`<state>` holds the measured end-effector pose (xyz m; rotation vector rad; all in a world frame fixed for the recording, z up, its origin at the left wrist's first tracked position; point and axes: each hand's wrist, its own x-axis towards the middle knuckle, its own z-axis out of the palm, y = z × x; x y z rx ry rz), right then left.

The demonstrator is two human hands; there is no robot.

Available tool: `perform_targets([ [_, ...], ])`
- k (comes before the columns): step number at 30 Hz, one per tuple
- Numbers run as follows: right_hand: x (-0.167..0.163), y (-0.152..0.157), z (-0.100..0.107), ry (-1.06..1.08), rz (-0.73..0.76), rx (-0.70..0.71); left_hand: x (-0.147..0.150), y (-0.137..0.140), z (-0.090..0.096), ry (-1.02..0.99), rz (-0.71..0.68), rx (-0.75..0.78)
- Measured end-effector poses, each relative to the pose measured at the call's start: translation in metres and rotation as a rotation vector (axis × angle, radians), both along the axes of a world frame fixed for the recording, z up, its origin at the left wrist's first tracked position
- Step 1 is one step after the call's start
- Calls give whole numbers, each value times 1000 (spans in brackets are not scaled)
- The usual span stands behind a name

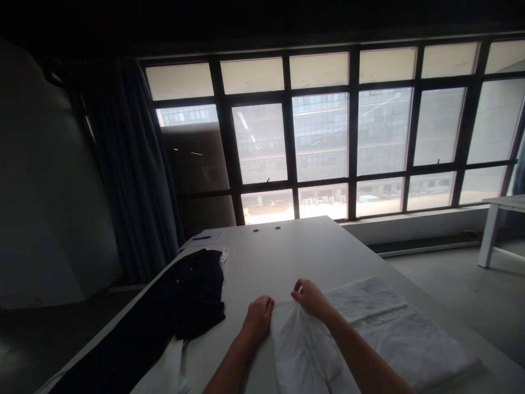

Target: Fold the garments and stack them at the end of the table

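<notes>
A white garment point(381, 320) lies spread and wrinkled on the table in front of me; I cannot tell its exact kind. My left hand point(259, 317) rests at its far left corner, the fingers curled closed on the edge. Just to the right, my right hand point(309, 297) has thumb and fingers pinched together at the far edge of the cloth. The fabric is creased below that hand, and my right forearm crosses over the garment and hides part of it.
Dark trousers point(192, 301) lie along the table's left side, with white cloth point(166, 369) beneath them. Paper with a pen point(202, 237) sits at the far left corner of the white table point(287, 249). Windows and a curtain point(127, 164) stand behind; another table point(490, 230) is at right.
</notes>
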<state>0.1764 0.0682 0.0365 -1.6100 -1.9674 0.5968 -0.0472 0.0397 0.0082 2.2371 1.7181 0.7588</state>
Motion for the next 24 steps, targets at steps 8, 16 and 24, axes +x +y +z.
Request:
perform_targets([
  [8,1,-7,-5,-115,-52,22,6,-1,-3,60,28,20],
  [16,3,-9,-15,-205,-40,36,7,-7,9,25,-2,41],
  [24,7,-7,-18,-210,-16,52,30,-22,2,112,-356,-89],
])
